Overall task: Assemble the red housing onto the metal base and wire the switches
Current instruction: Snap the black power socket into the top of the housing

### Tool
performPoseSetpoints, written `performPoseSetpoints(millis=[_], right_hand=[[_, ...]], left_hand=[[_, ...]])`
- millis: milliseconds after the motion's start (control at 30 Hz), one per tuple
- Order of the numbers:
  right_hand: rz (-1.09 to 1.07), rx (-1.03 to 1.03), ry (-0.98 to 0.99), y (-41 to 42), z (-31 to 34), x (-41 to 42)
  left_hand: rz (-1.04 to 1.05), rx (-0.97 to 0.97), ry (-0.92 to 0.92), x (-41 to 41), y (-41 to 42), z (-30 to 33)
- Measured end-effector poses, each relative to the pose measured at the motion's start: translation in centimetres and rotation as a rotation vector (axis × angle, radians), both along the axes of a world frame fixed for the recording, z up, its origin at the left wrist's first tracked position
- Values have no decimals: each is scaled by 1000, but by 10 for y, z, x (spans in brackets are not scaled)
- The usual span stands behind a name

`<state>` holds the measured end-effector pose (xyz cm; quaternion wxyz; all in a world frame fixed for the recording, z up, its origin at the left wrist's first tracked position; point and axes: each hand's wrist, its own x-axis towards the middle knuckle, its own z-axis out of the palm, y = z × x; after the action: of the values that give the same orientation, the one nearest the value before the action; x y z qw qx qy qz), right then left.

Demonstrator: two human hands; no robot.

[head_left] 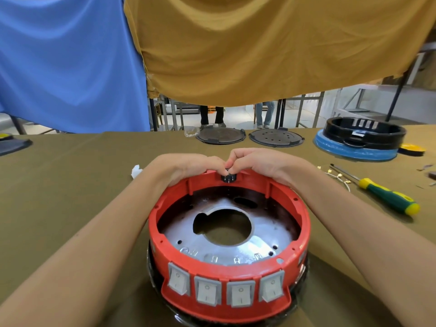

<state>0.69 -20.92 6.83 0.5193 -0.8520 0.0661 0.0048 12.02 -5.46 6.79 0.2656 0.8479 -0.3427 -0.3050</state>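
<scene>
The red ring housing (304,223) stands on the table in front of me, around the shiny metal base plate (186,234) with its large centre hole. Several grey rocker switches (207,293) line its near wall. At the far rim sits a small black round part (228,178). My left hand (188,168) and my right hand (262,165) both curl over that far rim, and their fingertips pinch the black part from either side. A black base edge (299,291) shows under the housing.
A green-and-yellow screwdriver (387,197) and loose wires with terminals (339,177) lie to the right. Two dark round plates (220,136) (276,137) rest at the far edge, a black ring on a blue-wrapped disc (358,140) at far right. A white scrap (136,171) lies left.
</scene>
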Motion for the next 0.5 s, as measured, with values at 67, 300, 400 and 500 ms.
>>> performPoseSetpoints(millis=[67,300,400,500], right_hand=[[-23,-82,-31,0,-1,1],[-48,-113,-45,0,-4,3],[-27,-72,-33,0,-4,3],[-13,-73,-22,1,-1,1]], left_hand=[[-18,-47,-3,-1,1,-3],[-15,-91,15,1,2,-5],[-33,-66,0,-1,2,-3],[-37,-52,-22,-5,2,0]])
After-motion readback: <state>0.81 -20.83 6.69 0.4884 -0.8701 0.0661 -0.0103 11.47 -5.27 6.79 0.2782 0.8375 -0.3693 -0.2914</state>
